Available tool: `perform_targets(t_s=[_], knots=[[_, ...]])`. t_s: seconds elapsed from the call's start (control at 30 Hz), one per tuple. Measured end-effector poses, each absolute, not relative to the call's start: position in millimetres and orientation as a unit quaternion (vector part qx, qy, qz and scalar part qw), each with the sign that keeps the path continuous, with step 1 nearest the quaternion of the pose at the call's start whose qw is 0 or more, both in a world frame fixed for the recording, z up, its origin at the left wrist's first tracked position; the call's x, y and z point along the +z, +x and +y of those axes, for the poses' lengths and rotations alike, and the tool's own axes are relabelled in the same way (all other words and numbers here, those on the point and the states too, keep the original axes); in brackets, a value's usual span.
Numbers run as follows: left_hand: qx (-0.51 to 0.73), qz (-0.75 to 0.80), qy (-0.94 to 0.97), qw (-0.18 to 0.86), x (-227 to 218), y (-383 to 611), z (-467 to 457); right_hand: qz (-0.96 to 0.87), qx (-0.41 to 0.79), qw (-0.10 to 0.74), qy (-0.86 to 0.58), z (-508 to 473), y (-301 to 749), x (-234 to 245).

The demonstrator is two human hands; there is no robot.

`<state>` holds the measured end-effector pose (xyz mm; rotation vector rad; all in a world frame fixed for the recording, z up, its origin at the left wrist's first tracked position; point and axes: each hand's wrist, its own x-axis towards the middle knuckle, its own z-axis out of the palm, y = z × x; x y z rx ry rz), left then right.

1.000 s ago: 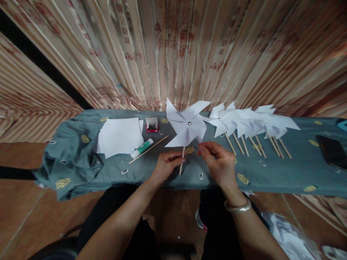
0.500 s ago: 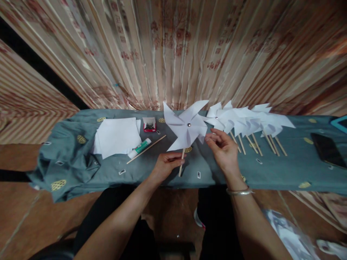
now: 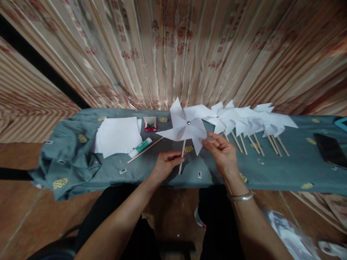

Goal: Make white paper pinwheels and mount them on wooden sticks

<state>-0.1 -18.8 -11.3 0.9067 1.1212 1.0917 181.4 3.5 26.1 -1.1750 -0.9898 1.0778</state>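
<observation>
My left hand (image 3: 166, 165) is closed around the wooden stick of a white paper pinwheel (image 3: 187, 127) and holds it upright over the grey cloth-covered table (image 3: 271, 169). A silver pin marks the pinwheel's centre. My right hand (image 3: 222, 153) sits just right of it, fingers curled, fingertips touching the edge of a lower right blade. Several finished white pinwheels (image 3: 252, 121) on sticks lie in a row to the right.
A stack of white paper squares (image 3: 118, 135), a glue stick (image 3: 140, 147), a loose wooden stick (image 3: 148, 148) and a small red box of pins (image 3: 150, 124) lie to the left. A dark phone (image 3: 329, 148) rests far right. A striped curtain hangs behind.
The pinwheel's blades have turned to a new angle. My right hand rose from below the wheel to its right edge and now touches a blade. My left hand stayed on the stick.
</observation>
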Motion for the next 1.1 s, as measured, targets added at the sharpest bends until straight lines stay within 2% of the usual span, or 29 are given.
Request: perform_targets(t_s=[0.37,0.47,0.6,0.7,0.87,1.1], knots=[[0.483,0.467,0.409,0.618,-15,2,-19,-0.426,0.534,0.560,-0.469,-3,156,24],[0.486,0.462,0.419,0.612,-14,3,-19,-0.461,0.514,0.546,-0.475,-5,148,21],[0.480,0.453,0.434,0.613,-13,5,-18,-0.526,0.485,0.477,-0.510,-7,147,18],[0.482,0.455,0.426,0.616,-12,6,-17,-0.578,0.420,0.438,-0.546,-8,151,19],[0.493,0.454,0.399,0.626,-8,8,-15,-0.629,0.305,0.427,-0.573,-12,157,27],[0.491,0.454,0.401,0.626,-3,20,-13,-0.624,0.295,0.443,-0.572,-14,154,28]])
